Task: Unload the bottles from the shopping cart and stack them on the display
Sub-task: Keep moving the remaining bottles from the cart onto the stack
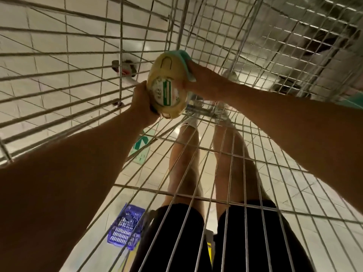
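Deep inside the wire shopping cart (64, 107) I hold a pale yellow bottle (169, 75) with a teal cap end and a white-and-green label. My left hand (142, 101) grips its near lower side. My right hand (202, 81) grips its upper right side by the teal end. Both forearms reach down into the cart from the frame's lower corners. No other bottle shows in the cart.
The cart's wire walls rise on all sides, with the mesh wall (294, 46) at the right. Through the wire floor I see my legs (206, 163), black shorts, the tiled floor and a cart wheel (123, 69). A purple plastic basket (125, 226) lies below left.
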A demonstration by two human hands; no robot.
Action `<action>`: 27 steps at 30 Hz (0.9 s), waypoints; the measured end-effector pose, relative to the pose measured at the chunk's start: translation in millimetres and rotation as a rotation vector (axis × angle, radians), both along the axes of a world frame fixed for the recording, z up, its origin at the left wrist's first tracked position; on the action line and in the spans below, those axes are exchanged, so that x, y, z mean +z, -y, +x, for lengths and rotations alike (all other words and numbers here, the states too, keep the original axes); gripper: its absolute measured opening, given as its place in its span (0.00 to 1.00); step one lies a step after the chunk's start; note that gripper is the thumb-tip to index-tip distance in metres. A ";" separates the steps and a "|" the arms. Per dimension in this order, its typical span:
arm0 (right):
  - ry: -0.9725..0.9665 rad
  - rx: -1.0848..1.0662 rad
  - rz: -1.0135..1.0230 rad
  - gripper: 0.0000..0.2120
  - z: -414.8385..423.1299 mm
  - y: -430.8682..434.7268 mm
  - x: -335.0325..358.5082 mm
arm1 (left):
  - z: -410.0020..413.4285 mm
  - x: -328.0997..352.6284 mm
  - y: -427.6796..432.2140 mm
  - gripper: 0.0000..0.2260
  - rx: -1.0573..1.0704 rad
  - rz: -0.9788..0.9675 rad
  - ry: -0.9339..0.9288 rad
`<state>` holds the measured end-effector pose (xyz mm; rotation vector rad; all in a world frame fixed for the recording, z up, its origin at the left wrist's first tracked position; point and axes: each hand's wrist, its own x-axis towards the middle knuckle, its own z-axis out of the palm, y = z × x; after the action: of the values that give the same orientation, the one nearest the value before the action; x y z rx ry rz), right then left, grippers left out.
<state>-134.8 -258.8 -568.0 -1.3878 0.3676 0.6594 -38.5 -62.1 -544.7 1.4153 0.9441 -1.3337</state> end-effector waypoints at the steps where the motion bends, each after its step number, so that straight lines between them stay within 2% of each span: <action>1: -0.011 -0.032 0.027 0.40 -1.2 -0.1 0.7 | 0.3 0.9 2.2 0.27 0.013 -0.007 -0.024; 5: -0.016 -0.167 0.102 0.33 -7.0 2.5 14.2 | -5.2 13.0 16.9 0.27 0.053 -0.032 -0.111; 9: -0.104 -0.204 0.022 0.36 -16.8 14.7 43.9 | -24.1 36.3 32.7 0.29 0.102 -0.075 -0.181; 12: -0.155 -0.250 -0.078 0.30 -28.1 24.7 72.1 | -33.8 60.2 43.0 0.29 0.073 -0.085 -0.177; 15: -0.227 -0.428 -0.020 0.22 -34.3 33.9 105.7 | -40.6 93.3 50.5 0.31 0.035 -0.007 -0.163; 18: -0.260 -0.509 0.007 0.24 -33.3 43.5 152.6 | -43.5 132.1 56.8 0.30 -0.019 0.047 -0.098; 22: -0.276 -0.624 0.045 0.17 -41.9 50.7 212.1 | -40.5 183.1 72.6 0.31 -0.056 -0.018 -0.087; 27: -0.320 -0.821 0.072 0.22 -51.8 50.9 298.2 | -43.7 249.9 90.7 0.28 0.004 -0.228 -0.149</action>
<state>-186.5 -309.7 -269.8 -0.9351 1.0839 0.1980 -82.3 -152.8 -294.8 1.1529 0.8594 -1.5089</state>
